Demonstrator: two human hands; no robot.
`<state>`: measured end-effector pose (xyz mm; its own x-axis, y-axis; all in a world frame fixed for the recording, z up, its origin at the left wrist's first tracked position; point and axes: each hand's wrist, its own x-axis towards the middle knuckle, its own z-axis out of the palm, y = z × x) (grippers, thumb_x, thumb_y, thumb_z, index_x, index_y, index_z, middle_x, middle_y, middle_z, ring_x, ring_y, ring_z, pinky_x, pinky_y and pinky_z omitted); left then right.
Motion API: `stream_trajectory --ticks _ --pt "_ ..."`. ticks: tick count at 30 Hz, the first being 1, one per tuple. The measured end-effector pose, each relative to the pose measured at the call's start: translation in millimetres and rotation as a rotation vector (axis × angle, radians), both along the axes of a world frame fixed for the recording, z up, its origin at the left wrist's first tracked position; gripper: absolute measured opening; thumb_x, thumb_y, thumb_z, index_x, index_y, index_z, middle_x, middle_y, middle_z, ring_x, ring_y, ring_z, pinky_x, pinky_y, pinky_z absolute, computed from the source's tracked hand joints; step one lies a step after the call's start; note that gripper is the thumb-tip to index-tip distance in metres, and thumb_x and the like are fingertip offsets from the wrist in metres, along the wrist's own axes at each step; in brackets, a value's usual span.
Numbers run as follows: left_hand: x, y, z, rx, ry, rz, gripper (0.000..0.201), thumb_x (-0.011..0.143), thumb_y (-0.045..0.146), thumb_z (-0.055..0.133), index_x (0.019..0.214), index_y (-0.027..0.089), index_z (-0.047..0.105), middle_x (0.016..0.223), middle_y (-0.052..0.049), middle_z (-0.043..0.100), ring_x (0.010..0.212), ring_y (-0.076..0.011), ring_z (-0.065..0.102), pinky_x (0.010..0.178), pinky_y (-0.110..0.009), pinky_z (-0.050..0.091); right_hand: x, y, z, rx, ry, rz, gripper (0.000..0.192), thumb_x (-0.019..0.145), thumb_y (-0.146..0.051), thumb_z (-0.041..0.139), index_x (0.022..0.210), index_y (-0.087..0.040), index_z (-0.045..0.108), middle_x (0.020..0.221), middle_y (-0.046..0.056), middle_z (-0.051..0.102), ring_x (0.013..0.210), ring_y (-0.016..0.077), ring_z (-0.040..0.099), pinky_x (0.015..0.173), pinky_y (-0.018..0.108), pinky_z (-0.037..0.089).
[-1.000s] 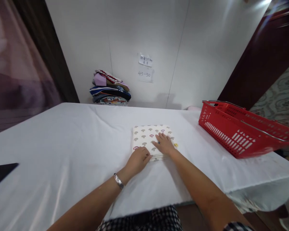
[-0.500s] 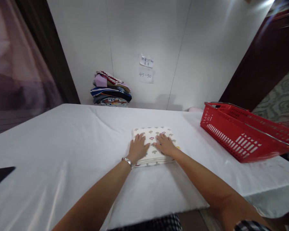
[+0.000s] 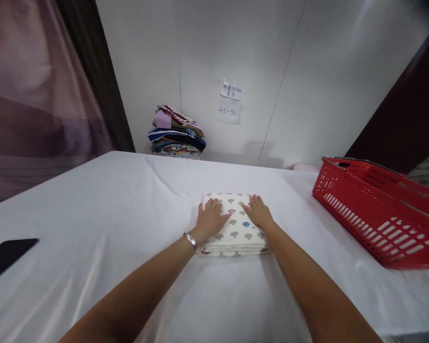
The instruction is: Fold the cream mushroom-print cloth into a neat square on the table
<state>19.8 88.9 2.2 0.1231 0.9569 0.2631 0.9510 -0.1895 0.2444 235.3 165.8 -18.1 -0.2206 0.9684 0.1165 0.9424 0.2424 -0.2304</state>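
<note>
A white cloth with a mushroom print (image 3: 238, 233) lies folded into a thick square, its layered edge facing me. My left hand (image 3: 210, 221) rests flat on the cloth's left side, fingers spread and pointing away from me. On the right side of the cloth lies my right hand (image 3: 259, 212), its fingers stretched out toward the far right corner. Neither hand grips the fabric. A silver bracelet (image 3: 191, 241) circles my left wrist.
A white-covered table (image 3: 93, 205) bears the cloth. To the right stands a red plastic basket (image 3: 375, 209) with metal handles. Folded fabrics (image 3: 178, 136) are stacked against the back wall, near two paper notes (image 3: 229, 112). A dark flat object (image 3: 10, 255) lies at the left edge.
My right hand has slid outward to the cloth's right side, uncovering a blue mushroom. My left hand stays on the left side. The whole view has shifted slightly.
</note>
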Motion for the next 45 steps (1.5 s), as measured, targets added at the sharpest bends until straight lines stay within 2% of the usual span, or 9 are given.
stream_trajectory --ticks 3,7,12,23,34,37,40,42,45 --pt "-2.3 22.8 6.2 0.004 0.012 0.075 0.062 0.089 0.058 0.03 0.136 0.017 0.042 0.151 -0.012 0.028 0.141 -0.0299 0.015 0.111 -0.056 0.011 -1.4 -1.8 4.4 -0.054 -0.01 -0.023 0.062 0.092 -0.054 0.028 0.143 -0.019 0.03 0.154 0.009 0.018 0.142 0.0262 0.011 0.106 0.047 0.027" --pt "-7.8 36.4 -2.3 -0.166 -0.087 0.156 0.069 0.088 0.06 0.028 0.143 0.018 0.03 0.154 -0.008 0.019 0.142 -0.0294 0.012 0.11 -0.055 0.018 -2.8 -5.1 10.3 -0.093 -0.022 -0.027 0.063 0.092 -0.053 0.028 0.144 -0.016 0.028 0.155 0.008 0.016 0.142 0.0237 0.009 0.109 0.043 0.024" --pt "-10.2 32.6 -10.5 -0.175 -0.148 0.169 0.069 0.087 0.06 0.029 0.143 0.02 0.029 0.155 -0.005 0.017 0.142 -0.0302 0.01 0.109 -0.055 0.021 -3.4 -5.6 10.0 -0.081 -0.013 -0.02 0.061 0.092 -0.052 0.03 0.142 -0.017 0.031 0.154 0.008 0.017 0.142 0.0243 0.009 0.107 0.044 0.025" --pt "-11.2 34.6 -17.3 -0.123 -0.188 0.175 0.068 0.086 0.061 0.033 0.143 0.023 0.031 0.154 -0.006 0.021 0.138 -0.034 0.021 0.108 -0.054 0.022 -0.9 -4.3 6.7 -0.071 -0.02 -0.011 0.062 0.092 -0.054 0.029 0.143 -0.017 0.03 0.154 0.01 0.017 0.142 0.0263 0.011 0.106 0.047 0.029" --pt "-9.2 38.1 -14.4 -0.128 -0.193 0.181 0.067 0.085 0.062 0.033 0.141 0.025 0.033 0.153 -0.004 0.022 0.133 -0.0349 0.03 0.107 -0.052 0.023 -1.1 -5.5 11.2 -0.09 -0.013 -0.027 0.061 0.092 -0.052 0.031 0.142 -0.018 0.032 0.154 0.008 0.018 0.142 0.0252 0.011 0.106 0.046 0.03" --pt "-12.9 38.6 -12.0 -0.177 -0.25 0.153 0.069 0.084 0.062 0.036 0.142 0.025 0.032 0.155 -0.004 0.018 0.136 -0.0351 0.024 0.109 -0.053 0.019 2.6 -6.0 16.0 -0.09 0.008 -0.012 0.057 0.092 -0.048 0.034 0.14 -0.017 0.036 0.153 0.009 0.021 0.142 0.0252 0.013 0.107 0.045 0.029" --pt "-23.6 26.9 -11.8 -0.217 -0.374 0.076 0.068 0.085 0.053 0.043 0.142 0.019 0.031 0.155 -0.008 0.012 0.139 -0.0315 0.022 0.111 -0.047 0.019 7.5 -7.4 23.1 -0.1 0.016 0.006 0.051 0.093 -0.044 0.037 0.137 -0.018 0.042 0.152 0.008 0.026 0.141 0.0236 0.017 0.108 0.041 0.028" --pt "-32.4 10.4 -13.6 -0.189 -0.457 0.054 0.064 0.085 0.047 0.044 0.141 0.017 0.034 0.154 -0.01 0.019 0.137 -0.0281 0.028 0.11 -0.041 0.024 7.1 -11.8 28.2 -0.093 0.013 0.004 0.045 0.091 -0.04 0.041 0.131 -0.02 0.049 0.149 0.008 0.031 0.139 0.0251 0.021 0.109 0.045 0.027" --pt "-42.5 -20.7 -18.1 -0.129 -0.619 0.087 0.053 0.086 0.044 0.044 0.133 0.02 0.045 0.139 -0.008 0.047 0.123 -0.0232 0.048 0.103 -0.035 0.036 -4.4 -29.9 32.5 0.0 0.109 0.061 0.036 0.088 -0.033 0.046 0.12 -0.022 0.059 0.142 0.008 0.043 0.137 0.0275 0.027 0.109 0.053 0.022"
